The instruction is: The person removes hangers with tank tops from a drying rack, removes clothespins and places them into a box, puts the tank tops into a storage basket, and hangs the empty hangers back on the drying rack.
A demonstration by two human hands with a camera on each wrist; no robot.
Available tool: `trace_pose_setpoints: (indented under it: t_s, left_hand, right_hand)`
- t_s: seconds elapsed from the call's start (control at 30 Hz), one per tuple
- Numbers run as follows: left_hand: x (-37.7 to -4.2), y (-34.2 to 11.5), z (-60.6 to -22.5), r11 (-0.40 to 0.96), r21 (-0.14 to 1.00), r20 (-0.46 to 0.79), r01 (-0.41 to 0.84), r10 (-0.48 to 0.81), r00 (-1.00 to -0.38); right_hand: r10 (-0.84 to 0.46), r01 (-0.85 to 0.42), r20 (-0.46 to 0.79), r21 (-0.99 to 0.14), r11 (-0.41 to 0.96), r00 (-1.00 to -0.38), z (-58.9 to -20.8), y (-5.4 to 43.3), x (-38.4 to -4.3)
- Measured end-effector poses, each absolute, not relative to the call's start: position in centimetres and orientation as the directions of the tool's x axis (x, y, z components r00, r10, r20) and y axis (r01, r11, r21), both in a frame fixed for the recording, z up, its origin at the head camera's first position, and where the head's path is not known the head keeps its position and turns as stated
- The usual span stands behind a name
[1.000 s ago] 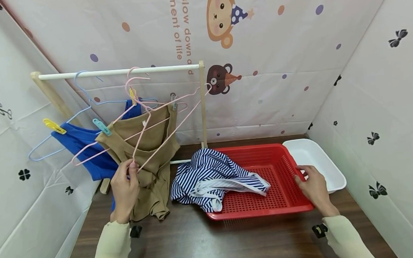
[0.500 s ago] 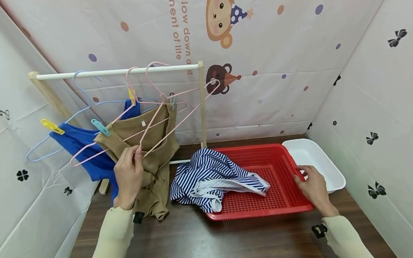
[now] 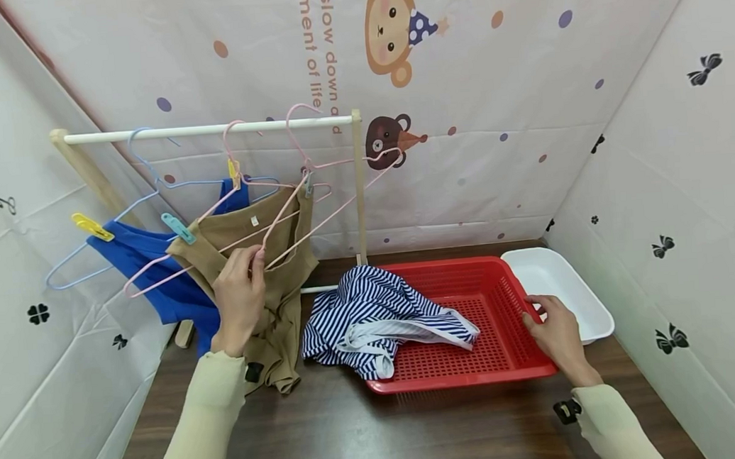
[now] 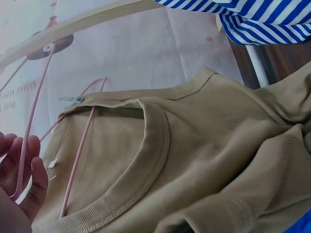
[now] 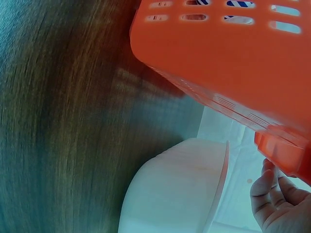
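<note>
My left hand [image 3: 239, 295] pinches the lower left corner of a bare pink hanger [image 3: 284, 210], whose hook loops over the white rod [image 3: 194, 131] of a drying rack. Behind that hand hangs a tan sleeveless top [image 3: 272, 293], clipped to another pink hanger with a teal clothespin [image 3: 178, 228] and a grey one. In the left wrist view, my thumb and fingers close around the hanger wire [image 4: 32, 111]. My right hand [image 3: 557, 333] grips the right rim of a red basket [image 3: 461, 380]. A navy-and-white striped garment [image 3: 380, 314] lies bunched over the basket's left side.
Further left on the rack, a blue garment [image 3: 173, 293] hangs from a blue hanger with yellow clothespins [image 3: 92, 226]. A white tub [image 3: 560, 283] stands behind the basket at the right. Printed cloth walls [image 3: 468, 201] enclose the brown table [image 3: 357, 443].
My left hand has slid the bare pink hanger to the right along the rod, away from the tan top's hanger. The right hand, basket and striped garment have stayed put.
</note>
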State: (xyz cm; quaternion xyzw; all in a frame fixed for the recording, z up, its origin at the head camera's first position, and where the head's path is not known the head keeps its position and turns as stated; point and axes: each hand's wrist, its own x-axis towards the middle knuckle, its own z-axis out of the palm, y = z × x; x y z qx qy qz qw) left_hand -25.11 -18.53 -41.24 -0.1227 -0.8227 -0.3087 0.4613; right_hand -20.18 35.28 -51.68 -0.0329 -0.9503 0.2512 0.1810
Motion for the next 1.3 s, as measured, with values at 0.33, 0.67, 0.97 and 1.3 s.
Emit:
trace_pose_setpoints:
  t_s: [0.33, 0.67, 0.97, 1.3]
  left_hand:
    - [-25.9, -17.9, -41.6, 0.798, 0.382, 0.815, 0.466, -0.054, -0.577]
    - [-25.8, -17.9, -41.6, 0.836, 0.333, 0.824, 0.437, -0.032, -0.566]
    - [-24.6, -17.4, -41.0, 0.851, 0.122, 0.911, 0.511, 0.109, -0.398]
    - [-23.6, -15.0, -43.3, 0.749, 0.329, 0.652, 0.575, 0.260, -0.713]
  right_hand:
    - [0.150, -0.031, 0.325, -0.491, 0.871, -0.934, -51.8, 35.2, -20.2]
    - [0.149, -0.036, 0.335, -0.489, 0.872, -0.930, -51.8, 35.2, -20.2]
    - [0.148, -0.037, 0.330, -0.492, 0.870, -0.932, -51.8, 35.2, -20.1]
    - [0.156, -0.023, 0.321, -0.491, 0.871, -0.934, -51.7, 35.2, -20.3]
